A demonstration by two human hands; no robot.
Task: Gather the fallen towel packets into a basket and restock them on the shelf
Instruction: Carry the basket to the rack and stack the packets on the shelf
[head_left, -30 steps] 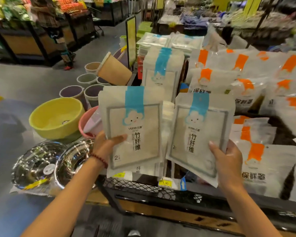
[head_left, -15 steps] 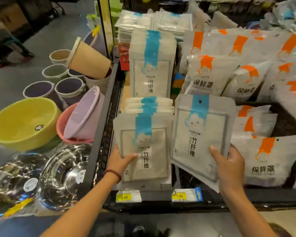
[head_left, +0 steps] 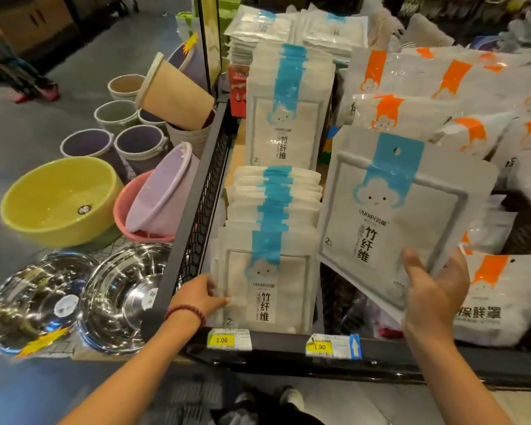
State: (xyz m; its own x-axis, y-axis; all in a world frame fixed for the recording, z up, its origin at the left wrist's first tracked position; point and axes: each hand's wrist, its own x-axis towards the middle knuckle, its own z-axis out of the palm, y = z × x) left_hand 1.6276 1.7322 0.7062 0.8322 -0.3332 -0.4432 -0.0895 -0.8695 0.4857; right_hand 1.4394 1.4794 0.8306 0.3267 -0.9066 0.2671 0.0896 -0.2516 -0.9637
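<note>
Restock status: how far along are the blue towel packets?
Done: blue-striped packets stand filed on the shelf, left hand gripping the front packet. In hand: right hand holds one more packet above them. Left: slot it in. No basket visible.

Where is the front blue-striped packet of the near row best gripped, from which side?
Its top edge, from above: the front packet stands upright, packed against those behind, its foot at the shelf lip. The left hand holds its left edge.
</note>
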